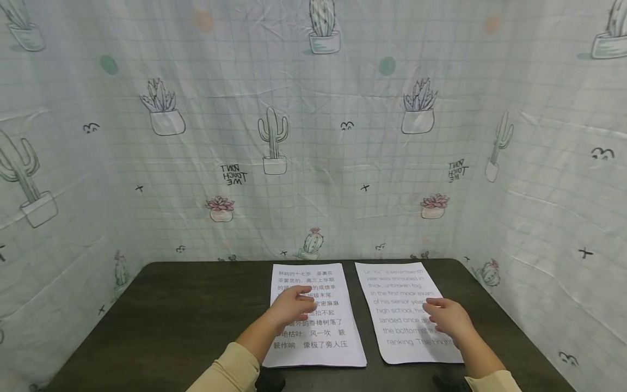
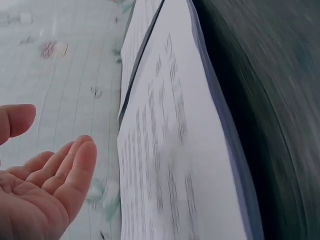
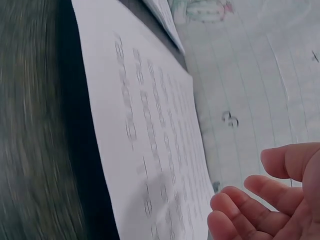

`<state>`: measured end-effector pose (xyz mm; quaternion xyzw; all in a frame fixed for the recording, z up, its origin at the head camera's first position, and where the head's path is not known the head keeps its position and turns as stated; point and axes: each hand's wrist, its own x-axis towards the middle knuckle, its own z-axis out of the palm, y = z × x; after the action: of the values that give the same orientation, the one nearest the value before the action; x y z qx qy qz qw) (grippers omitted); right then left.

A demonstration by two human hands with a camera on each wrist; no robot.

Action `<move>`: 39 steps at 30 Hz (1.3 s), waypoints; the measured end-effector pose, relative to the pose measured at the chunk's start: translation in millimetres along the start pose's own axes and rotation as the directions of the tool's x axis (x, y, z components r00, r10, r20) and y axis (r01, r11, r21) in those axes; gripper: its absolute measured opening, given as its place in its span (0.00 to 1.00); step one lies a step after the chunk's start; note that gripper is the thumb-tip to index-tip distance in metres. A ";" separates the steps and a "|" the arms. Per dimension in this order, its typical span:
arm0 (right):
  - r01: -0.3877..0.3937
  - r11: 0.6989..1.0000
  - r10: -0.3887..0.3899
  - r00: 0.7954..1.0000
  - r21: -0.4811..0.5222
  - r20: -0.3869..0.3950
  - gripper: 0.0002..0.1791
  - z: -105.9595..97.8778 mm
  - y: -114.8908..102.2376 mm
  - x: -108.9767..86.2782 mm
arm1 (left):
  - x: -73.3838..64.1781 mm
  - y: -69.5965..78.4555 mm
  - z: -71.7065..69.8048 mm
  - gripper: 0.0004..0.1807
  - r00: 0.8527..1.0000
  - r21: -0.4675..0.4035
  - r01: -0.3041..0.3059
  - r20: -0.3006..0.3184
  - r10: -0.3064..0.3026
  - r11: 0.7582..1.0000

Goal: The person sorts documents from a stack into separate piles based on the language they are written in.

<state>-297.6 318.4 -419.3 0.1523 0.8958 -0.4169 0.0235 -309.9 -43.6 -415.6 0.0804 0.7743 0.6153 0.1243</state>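
Observation:
Two stacks of printed paper lie side by side on the dark table. Over the left one, a thick paper stack (image 1: 338, 348) with Chinese print, hovers my left hand (image 1: 293, 306), its fingers relaxed and parted from the thumb. My right hand (image 1: 448, 318) is above the right edge of the paper with English print (image 1: 401, 326), fingers loosely bent. In the left wrist view, nothing lies between the thumb and fingers (image 2: 82, 165). The right wrist view likewise shows an empty palm, with the fingers (image 3: 250, 210) beside the English page.
The dark wooden table (image 1: 196, 305) extends left of the papers. A pale cloth (image 1: 313, 109) printed with cacti hangs behind it and along both sides. Dark objects (image 1: 269, 380) show under the wrists at the near edge.

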 end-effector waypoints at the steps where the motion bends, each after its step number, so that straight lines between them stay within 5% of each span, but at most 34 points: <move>1: 0.003 1.000 -0.003 1.000 -0.007 0.001 0.31 3.2 -2.6 -0.2 | -2.0 -2.3 -5.9 0.32 1.000 -0.004 -0.003 -0.010 0.003 1.000; 9: 0.080 0.997 -0.080 0.996 0.007 0.045 0.29 30.7 -25.8 -3.5 | -15.0 -22.7 -49.5 0.33 0.992 -0.015 0.003 -0.125 -0.005 1.000; 16: 0.114 0.992 -0.118 0.990 0.057 0.074 0.26 56.7 -44.1 -8.2 | -22.7 -35.6 -70.9 0.32 0.982 -0.018 0.008 -0.189 -0.012 1.000; 29: 0.120 0.987 -0.132 0.984 0.103 0.116 0.22 97.8 -59.0 -17.8 | -24.6 -53.7 -72.0 0.32 0.967 0.031 0.117 -0.231 -0.107 0.993; 39: 0.089 0.994 -0.098 0.986 0.067 0.137 0.23 113.1 -59.9 -19.0 | -25.4 -61.5 -70.6 0.33 0.965 0.031 0.131 -0.234 -0.120 0.991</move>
<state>-306.6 192.0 -445.4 0.0810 0.8850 -0.4543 0.0621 -304.4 -130.6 -458.1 -0.0381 0.8010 0.5933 0.0701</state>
